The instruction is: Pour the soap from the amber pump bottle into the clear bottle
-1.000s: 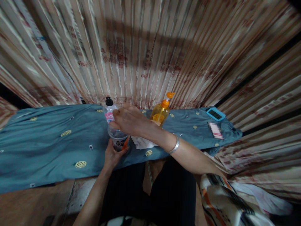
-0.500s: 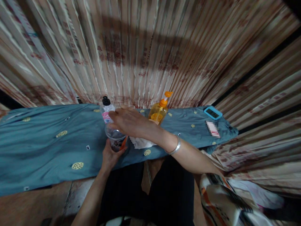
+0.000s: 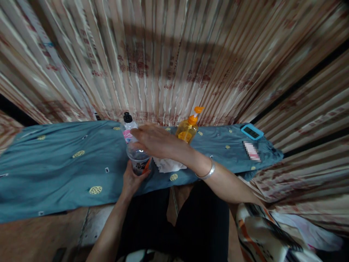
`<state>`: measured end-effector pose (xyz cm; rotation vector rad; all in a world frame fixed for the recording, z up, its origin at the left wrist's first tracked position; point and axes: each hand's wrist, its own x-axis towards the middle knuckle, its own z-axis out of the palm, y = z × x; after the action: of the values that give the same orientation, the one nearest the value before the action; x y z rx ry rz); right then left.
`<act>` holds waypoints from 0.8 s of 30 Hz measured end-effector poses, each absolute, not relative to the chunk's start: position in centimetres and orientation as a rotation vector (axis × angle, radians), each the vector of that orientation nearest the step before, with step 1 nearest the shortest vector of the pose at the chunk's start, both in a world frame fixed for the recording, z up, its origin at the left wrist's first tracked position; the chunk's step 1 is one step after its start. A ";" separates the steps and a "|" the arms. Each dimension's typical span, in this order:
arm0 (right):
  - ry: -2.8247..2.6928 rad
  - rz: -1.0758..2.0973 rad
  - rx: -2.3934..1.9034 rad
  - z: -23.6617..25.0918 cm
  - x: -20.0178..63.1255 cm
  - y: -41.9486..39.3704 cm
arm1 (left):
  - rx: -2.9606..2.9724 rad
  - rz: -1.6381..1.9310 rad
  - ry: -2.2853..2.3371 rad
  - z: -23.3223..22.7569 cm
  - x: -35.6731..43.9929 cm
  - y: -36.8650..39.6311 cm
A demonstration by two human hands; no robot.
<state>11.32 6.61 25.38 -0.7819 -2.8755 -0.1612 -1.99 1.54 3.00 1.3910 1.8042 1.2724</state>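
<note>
My left hand (image 3: pixel 131 179) grips a clear plastic cup (image 3: pixel 137 160) from below; the cup stands on the blue cloth (image 3: pixel 54 171) and holds something dark. My right hand (image 3: pixel 155 141) reaches across above the cup's rim, fingers bent, toward a small clear bottle (image 3: pixel 128 128) with a black cap and a pink label just behind the cup. I cannot tell whether the fingers touch the bottle or hold anything. A silver bangle (image 3: pixel 207 171) circles my right wrist. A white tissue (image 3: pixel 167 165) lies under my right forearm.
An orange pump bottle (image 3: pixel 188 129) stands right of my right hand. A blue-framed digital device (image 3: pixel 252 131) lies at the far right of the cloth. A striped curtain (image 3: pixel 174 62) hangs close behind. Patterned fabric (image 3: pixel 269 236) lies at the lower right.
Both hands stay at the cup; my right hand has shifted only slightly over the rim. The view itself has swayed a little.
</note>
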 end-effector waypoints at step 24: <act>-1.940 0.812 -1.262 14.1 22.5 4.4 | 1.359 1.194 1.872 3.1 -2.1 1.3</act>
<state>22.46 4.43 14.07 -1.2625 -1.9399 0.8121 -2.06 1.27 3.14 1.3590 1.8725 1.1942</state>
